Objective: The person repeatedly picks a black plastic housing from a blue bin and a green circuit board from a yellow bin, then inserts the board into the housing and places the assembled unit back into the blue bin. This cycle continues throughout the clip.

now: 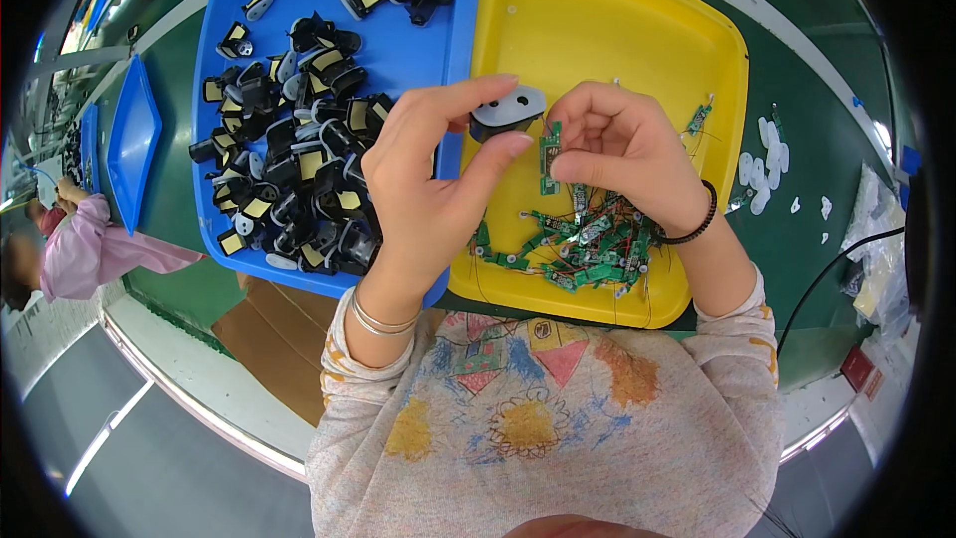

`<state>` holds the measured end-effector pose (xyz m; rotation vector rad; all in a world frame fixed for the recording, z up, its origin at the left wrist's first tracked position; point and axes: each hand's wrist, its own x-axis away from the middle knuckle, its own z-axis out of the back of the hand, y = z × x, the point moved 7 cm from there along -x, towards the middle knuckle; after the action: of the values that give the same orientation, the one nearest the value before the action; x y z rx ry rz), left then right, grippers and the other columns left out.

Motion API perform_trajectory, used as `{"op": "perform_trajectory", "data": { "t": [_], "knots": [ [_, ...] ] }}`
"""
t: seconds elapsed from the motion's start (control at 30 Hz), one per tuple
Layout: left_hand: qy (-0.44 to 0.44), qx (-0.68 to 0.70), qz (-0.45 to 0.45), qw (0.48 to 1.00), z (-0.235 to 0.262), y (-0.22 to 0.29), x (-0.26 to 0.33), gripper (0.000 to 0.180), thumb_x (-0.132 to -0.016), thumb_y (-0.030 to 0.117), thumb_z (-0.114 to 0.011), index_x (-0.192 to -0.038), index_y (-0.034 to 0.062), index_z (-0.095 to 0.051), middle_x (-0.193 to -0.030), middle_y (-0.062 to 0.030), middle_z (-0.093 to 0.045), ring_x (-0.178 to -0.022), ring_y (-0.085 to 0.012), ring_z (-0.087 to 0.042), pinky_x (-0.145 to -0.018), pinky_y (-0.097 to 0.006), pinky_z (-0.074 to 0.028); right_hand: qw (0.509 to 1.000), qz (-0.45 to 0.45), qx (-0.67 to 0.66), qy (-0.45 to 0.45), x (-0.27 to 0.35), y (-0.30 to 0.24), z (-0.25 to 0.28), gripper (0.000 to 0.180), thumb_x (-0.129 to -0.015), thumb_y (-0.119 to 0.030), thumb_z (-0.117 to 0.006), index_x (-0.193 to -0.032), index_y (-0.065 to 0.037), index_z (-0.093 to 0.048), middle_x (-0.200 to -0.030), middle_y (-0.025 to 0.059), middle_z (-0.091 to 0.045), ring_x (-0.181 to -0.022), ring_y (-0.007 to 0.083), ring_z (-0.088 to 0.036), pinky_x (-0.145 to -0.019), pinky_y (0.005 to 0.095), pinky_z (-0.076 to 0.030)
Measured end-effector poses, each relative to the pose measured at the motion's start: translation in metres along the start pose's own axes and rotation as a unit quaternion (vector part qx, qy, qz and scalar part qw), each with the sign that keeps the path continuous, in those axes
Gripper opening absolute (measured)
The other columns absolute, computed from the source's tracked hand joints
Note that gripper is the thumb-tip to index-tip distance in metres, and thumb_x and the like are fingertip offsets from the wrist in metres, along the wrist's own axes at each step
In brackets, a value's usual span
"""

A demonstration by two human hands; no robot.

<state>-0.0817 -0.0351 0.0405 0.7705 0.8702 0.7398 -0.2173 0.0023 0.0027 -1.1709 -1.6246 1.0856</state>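
Between the thumb and fingers of my left hand [423,154] is a small black plastic housing [506,115] with a grey oval face that has dark holes. Close beside it, my right hand [627,144] pinches a small green circuit board [550,161], held upright by its edge. Both hands are over the yellow tray [588,15]. Beneath my right hand lies a heap of similar green boards with thin wires [597,249]. To the left, the blue tray [224,0] holds many black housings [299,149] with grey faces and pale yellow pads.
White oval plastic pieces [767,154] lie on the green table right of the yellow tray. Farther right are clear plastic bags [876,239] and a black cable [832,279]. At the far left a person in pink [95,249] works near another blue tray [132,144].
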Motion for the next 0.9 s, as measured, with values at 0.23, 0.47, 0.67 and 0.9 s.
{"op": "perform_trajectory", "data": {
  "t": [0.23, 0.47, 0.67, 0.9],
  "knots": [
    [-0.006, 0.258, 0.204, 0.944, -0.006, -0.021, 0.002, 0.040, -0.072, 0.002, -0.064, -0.109, -0.0029, -0.049, -0.098, -0.0108, -0.059, -0.086, -0.0140, -0.057, -0.077, -0.024, -0.044, 0.999, -0.021, -0.012, 0.046, 0.002, -0.001, 0.006, 0.019, -0.074, -0.005, -0.066, -0.089, 0.000, -0.055, -0.082, 0.0030, -0.060, -0.076, 0.0076, -0.057, -0.070, 0.0195, -0.046],
    [-0.088, 0.524, 0.294, 0.794, -0.035, -0.029, 0.010, 0.052, -0.074, 0.007, -0.064, -0.119, 0.0023, -0.038, -0.095, -0.0088, -0.059, -0.084, -0.0145, -0.058, -0.074, -0.025, -0.046, 0.994, 0.047, -0.069, 0.065, 0.006, -0.008, 0.004, 0.015, -0.077, -0.002, -0.062, -0.089, 0.001, -0.053, -0.078, 0.0038, -0.058, -0.068, 0.0074, -0.057, -0.058, 0.0186, -0.048],
    [-0.097, 0.482, 0.286, 0.823, -0.040, -0.024, 0.011, 0.052, -0.074, 0.010, -0.066, -0.118, 0.0041, -0.038, -0.093, -0.0077, -0.060, -0.084, -0.0135, -0.058, -0.073, -0.025, -0.046, 0.991, 0.067, -0.096, 0.062, 0.008, -0.007, 0.000, 0.014, -0.079, -0.001, -0.060, -0.089, 0.001, -0.051, -0.077, 0.0046, -0.057, -0.066, 0.0068, -0.056, -0.056, 0.0189, -0.048],
    [-0.067, 0.374, 0.141, 0.914, -0.031, -0.015, 0.004, 0.044, -0.075, 0.001, -0.063, -0.113, 0.0023, -0.042, -0.104, -0.0134, -0.057, -0.092, -0.0149, -0.057, -0.075, -0.025, -0.045, 0.992, 0.062, -0.094, 0.060, 0.008, -0.008, -0.001, 0.011, -0.079, 0.000, -0.058, -0.088, 0.001, -0.051, -0.091, 0.0089, -0.057, -0.067, 0.0071, -0.055, -0.058, 0.0186, -0.048]
  ]
}}
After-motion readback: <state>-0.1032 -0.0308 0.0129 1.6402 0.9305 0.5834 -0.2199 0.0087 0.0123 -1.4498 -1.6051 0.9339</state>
